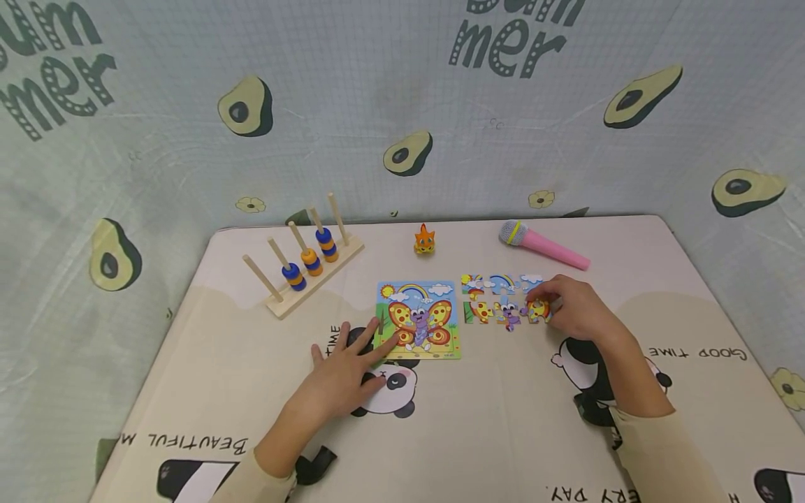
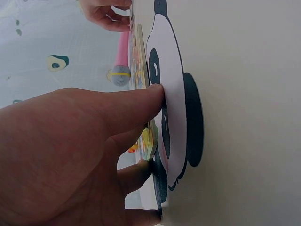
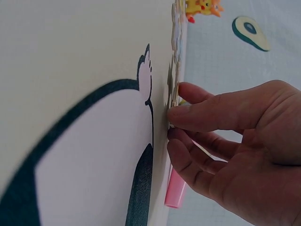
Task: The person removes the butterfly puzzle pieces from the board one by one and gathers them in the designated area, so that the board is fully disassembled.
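Observation:
A square butterfly picture puzzle board lies on the table. My left hand rests with fingers spread at its lower left, a fingertip on the board's edge; the left wrist view shows the thumb on the tablecloth beside it. Right of the board lie several loose jigsaw pieces in two rows, among them a rainbow piece and a purple butterfly-head piece. At the right end, my right hand pinches a yellow and orange wing piece between thumb and fingers, low against the table. Its fingers partly hide the piece.
At the back left stands a wooden peg stacker with blue and orange rings. A small orange toy figure sits at the back middle. A pink toy microphone lies behind the pieces. An avocado-print curtain hangs behind the table.

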Demonstrator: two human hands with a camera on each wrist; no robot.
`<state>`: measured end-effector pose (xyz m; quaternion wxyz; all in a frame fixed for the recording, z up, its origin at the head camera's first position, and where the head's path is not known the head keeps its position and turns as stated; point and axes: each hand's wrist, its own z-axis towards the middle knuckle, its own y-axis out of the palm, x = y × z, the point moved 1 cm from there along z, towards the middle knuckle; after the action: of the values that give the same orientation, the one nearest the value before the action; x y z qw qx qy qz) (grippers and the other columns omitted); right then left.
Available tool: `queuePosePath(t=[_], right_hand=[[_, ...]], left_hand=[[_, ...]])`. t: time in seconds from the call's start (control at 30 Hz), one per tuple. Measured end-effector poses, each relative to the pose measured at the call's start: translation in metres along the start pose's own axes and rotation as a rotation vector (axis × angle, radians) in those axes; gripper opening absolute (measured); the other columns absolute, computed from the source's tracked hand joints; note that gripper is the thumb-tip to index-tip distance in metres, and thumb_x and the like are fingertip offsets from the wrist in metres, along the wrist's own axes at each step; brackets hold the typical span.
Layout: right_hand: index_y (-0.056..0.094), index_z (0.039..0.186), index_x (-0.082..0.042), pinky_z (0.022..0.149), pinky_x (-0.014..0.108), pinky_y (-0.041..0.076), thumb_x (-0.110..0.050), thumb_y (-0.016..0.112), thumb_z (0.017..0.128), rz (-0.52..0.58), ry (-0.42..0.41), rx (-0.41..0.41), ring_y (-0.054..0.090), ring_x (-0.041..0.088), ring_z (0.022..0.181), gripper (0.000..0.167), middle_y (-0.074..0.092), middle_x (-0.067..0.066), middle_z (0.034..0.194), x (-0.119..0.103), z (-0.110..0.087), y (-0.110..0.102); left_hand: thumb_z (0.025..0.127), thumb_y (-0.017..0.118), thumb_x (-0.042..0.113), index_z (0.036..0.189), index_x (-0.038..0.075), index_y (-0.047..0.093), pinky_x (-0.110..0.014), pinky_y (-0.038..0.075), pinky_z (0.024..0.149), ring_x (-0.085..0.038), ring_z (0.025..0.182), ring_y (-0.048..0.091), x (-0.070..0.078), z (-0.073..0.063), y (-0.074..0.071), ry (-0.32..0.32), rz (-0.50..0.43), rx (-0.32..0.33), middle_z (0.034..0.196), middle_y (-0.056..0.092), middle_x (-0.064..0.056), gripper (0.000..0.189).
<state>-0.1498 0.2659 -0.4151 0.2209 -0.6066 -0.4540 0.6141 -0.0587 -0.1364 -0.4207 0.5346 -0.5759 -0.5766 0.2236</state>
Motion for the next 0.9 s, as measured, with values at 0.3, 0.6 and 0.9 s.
queuePosePath(t=[0.3, 0.6, 0.9], right_hand=[[0.076, 0.111, -0.005, 0.071, 0.034, 0.046, 0.017, 0.058, 0.070, -0.012, 0.001, -0.004, 0.056, 0.031, 0.095, 0.051, 0.067, 0.017, 0.110, -0.0005, 0.0006, 0.0000], [0.077, 0.110, -0.006, 0.071, 0.034, 0.046, 0.016, 0.057, 0.069, -0.008, 0.002, -0.002, 0.057, 0.030, 0.093, 0.051, 0.067, 0.016, 0.107, -0.0001, 0.0005, -0.0003], [0.076, 0.110, -0.005, 0.073, 0.037, 0.049, 0.014, 0.062, 0.070, -0.019, -0.002, 0.013, 0.058, 0.032, 0.095, 0.047, 0.065, 0.017, 0.107, -0.0023, -0.0001, -0.0020]], left_hand=[[0.102, 0.065, 0.043, 0.159, 0.041, 0.040, -0.093, 0.016, 0.102, -0.056, 0.157, 0.013, -0.0002, -0.0017, 0.0003, 0.007, 0.003, 0.010, 0.176, 0.019, -0.002, 0.063], [0.102, 0.065, 0.042, 0.159, 0.041, 0.040, -0.092, 0.016, 0.102, -0.056, 0.156, 0.014, 0.0008, -0.0031, -0.0009, 0.011, 0.002, 0.010, 0.175, 0.020, -0.002, 0.063], [0.102, 0.065, 0.042, 0.159, 0.041, 0.040, -0.092, 0.015, 0.103, -0.056, 0.157, 0.013, 0.0009, -0.0021, -0.0025, 0.009, 0.000, 0.007, 0.175, 0.020, -0.002, 0.063]])
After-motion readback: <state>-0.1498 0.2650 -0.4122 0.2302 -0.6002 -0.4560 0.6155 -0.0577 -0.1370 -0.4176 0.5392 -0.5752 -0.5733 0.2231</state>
